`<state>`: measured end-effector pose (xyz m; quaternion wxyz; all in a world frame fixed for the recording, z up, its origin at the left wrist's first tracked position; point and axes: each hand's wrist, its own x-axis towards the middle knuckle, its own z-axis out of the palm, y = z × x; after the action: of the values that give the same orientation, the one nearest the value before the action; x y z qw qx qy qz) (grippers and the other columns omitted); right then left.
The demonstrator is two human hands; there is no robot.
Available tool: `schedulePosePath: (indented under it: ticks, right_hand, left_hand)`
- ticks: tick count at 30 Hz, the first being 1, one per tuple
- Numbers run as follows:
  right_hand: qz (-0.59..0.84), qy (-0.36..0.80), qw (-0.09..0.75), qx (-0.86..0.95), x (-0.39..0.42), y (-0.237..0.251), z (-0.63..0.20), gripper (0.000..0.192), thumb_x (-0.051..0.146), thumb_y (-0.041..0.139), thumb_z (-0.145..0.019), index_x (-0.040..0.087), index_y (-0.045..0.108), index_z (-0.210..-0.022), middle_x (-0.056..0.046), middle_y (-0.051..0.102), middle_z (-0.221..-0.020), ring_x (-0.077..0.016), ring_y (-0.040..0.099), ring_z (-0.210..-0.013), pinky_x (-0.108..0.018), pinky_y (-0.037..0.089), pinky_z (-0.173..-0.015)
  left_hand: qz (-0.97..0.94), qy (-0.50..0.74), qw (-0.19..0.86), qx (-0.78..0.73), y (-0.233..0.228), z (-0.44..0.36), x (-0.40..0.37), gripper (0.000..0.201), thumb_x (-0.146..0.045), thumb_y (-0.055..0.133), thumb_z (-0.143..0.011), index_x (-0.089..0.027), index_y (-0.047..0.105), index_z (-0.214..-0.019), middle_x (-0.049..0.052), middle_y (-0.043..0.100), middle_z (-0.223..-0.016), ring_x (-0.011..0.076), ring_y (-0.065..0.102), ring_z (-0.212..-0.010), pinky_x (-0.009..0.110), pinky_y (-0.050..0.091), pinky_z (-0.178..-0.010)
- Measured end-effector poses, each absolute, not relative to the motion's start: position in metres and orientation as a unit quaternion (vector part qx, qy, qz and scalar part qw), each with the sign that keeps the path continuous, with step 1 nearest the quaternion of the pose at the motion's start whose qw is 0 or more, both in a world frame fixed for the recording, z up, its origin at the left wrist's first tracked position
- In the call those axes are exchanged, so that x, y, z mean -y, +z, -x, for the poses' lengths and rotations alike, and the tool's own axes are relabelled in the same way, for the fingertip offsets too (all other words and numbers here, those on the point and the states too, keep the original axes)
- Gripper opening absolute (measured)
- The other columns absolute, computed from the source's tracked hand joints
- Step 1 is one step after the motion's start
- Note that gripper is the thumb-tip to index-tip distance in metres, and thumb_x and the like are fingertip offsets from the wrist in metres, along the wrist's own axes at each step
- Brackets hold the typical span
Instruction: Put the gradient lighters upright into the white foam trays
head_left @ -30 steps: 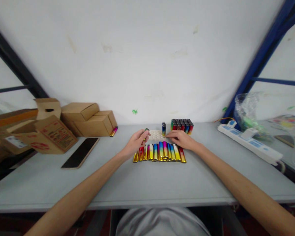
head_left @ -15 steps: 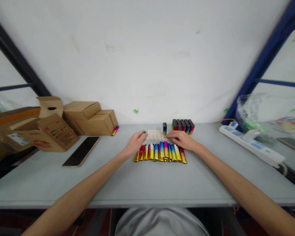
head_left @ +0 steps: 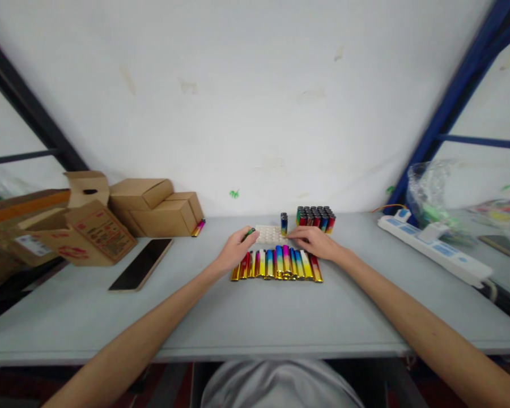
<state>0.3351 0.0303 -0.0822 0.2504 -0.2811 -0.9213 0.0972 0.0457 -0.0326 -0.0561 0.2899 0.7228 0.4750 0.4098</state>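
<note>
— Left hand (head_left: 233, 252)?
— Pinching a small green lighter (head_left: 249, 232) at the white tray's (head_left: 270, 233) left edge.
— Right hand (head_left: 314, 242)?
— Fingers loosely curled, fingertips touching the tray's right edge, behind the lying row of rainbow lighters (head_left: 276, 263). Upright lighters (head_left: 315, 217) stand beyond.

Red print on carton (head_left: 94, 229), not legible

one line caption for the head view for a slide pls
Left hand holds a lighter at a white tray; right hand rests behind a row of colourful lighters.
</note>
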Motion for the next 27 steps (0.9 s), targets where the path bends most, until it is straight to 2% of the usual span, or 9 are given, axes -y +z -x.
schedulePosePath:
  ticks: [6,12,15,18,23,27]
  right_hand:
    - [0.281,0.093,0.252,0.921,-0.028,-0.080,-0.334,0.035,0.009,0.052,-0.095,0.017,0.074,-0.122,-0.011,0.075,-0.113,-0.0217,0.071,-0.101,-0.036,0.056,-0.094]
    - [0.272,0.094,0.256,0.923,-0.030,-0.081,-0.335,0.035,0.008,0.052,-0.095,0.016,0.074,-0.121,-0.011,0.075,-0.114,-0.0224,0.071,-0.102,-0.037,0.055,-0.095]
    - [0.266,0.096,0.255,0.925,-0.030,-0.080,-0.336,0.037,0.005,0.050,-0.094,0.015,0.075,-0.119,-0.012,0.076,-0.113,-0.0224,0.071,-0.102,-0.037,0.055,-0.095]
    - [0.261,0.098,0.258,0.925,-0.030,-0.078,-0.336,0.039,0.002,0.050,-0.091,0.015,0.076,-0.118,-0.012,0.076,-0.113,-0.0215,0.072,-0.102,-0.036,0.055,-0.095]
    - [0.264,0.093,0.261,0.924,-0.031,-0.077,-0.338,0.039,0.001,0.050,-0.090,0.014,0.077,-0.114,-0.011,0.077,-0.110,-0.0210,0.072,-0.099,-0.034,0.055,-0.093]
    - [0.266,0.092,0.264,0.923,-0.033,-0.078,-0.339,0.040,0.000,0.050,-0.088,0.015,0.077,-0.113,-0.011,0.078,-0.109,-0.0207,0.073,-0.099,-0.036,0.055,-0.095]
  left_hand:
    - [-0.753,0.399,0.290,-0.435,-0.062,-0.050,0.022,0.034,-0.052,0.053,-0.098,-0.018,0.060,-0.101,-0.002,0.059,-0.079,0.0137,0.052,-0.070,0.026,0.042,-0.066]
    - [-0.736,0.449,0.337,-0.378,-0.058,-0.070,-0.013,0.041,-0.051,0.061,-0.093,-0.016,0.063,-0.115,0.001,0.061,-0.084,0.0118,0.055,-0.062,0.026,0.046,-0.061]
    - [-0.732,0.462,0.354,-0.355,-0.055,-0.084,-0.023,0.038,-0.047,0.068,-0.089,-0.016,0.066,-0.111,0.006,0.068,-0.097,0.0162,0.066,-0.080,0.029,0.054,-0.074]
    - [-0.745,0.459,0.332,-0.351,-0.057,-0.094,-0.027,0.034,-0.042,0.073,-0.086,-0.015,0.070,-0.108,0.009,0.074,-0.104,0.0223,0.069,-0.100,0.034,0.057,-0.086]
    - [-0.767,0.428,0.306,-0.366,-0.066,-0.099,-0.030,0.032,-0.036,0.074,-0.085,-0.014,0.069,-0.108,0.010,0.077,-0.101,0.0231,0.073,-0.094,0.039,0.059,-0.089]
    - [-0.788,0.398,0.290,-0.368,-0.063,-0.097,-0.033,0.030,-0.032,0.069,-0.089,-0.014,0.068,-0.113,0.010,0.078,-0.101,0.0224,0.074,-0.092,0.039,0.059,-0.088]
